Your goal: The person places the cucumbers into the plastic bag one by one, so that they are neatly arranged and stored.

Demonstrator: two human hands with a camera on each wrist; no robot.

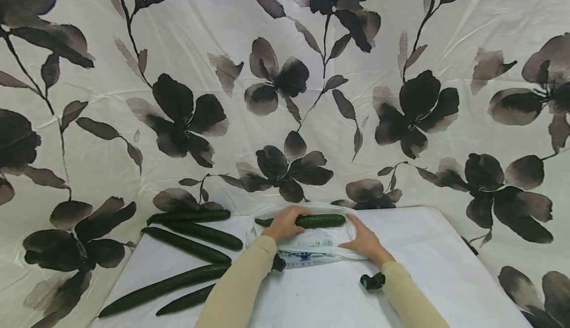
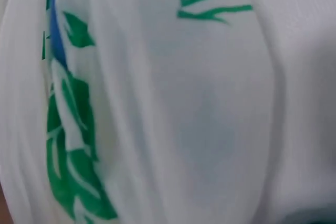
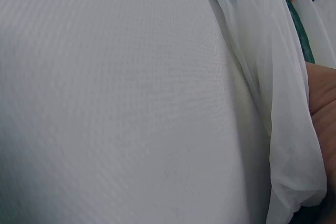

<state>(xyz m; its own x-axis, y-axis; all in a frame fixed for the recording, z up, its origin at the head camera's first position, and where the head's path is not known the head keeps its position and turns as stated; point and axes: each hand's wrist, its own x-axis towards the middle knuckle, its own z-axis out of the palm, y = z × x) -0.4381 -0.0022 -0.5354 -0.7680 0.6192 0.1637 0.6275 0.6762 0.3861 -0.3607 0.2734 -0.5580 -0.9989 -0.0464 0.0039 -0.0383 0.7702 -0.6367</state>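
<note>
My left hand point(image 1: 285, 223) grips a dark green cucumber point(image 1: 327, 220) near its left part, at the mouth of a white plastic bag point(image 1: 307, 260). The cucumber lies level, its right end close to my right hand point(image 1: 366, 241). That hand is inside the bag's right side, thumb and fingers spread apart against the plastic. In the left wrist view the bag point(image 2: 205, 103), printed in green and blue, hides the left hand's grip. The right wrist view shows bag plastic point(image 3: 294, 150) over part of the right hand point(image 3: 323, 90), with a strip of the cucumber point(image 3: 300, 30) beyond.
Several more cucumbers point(image 1: 169, 286) lie spread on the left of the white table point(image 1: 329, 298). A floral-printed cloth point(image 1: 347, 169) hangs behind the table. Dark wrist devices point(image 1: 372, 282) sit at both wrists.
</note>
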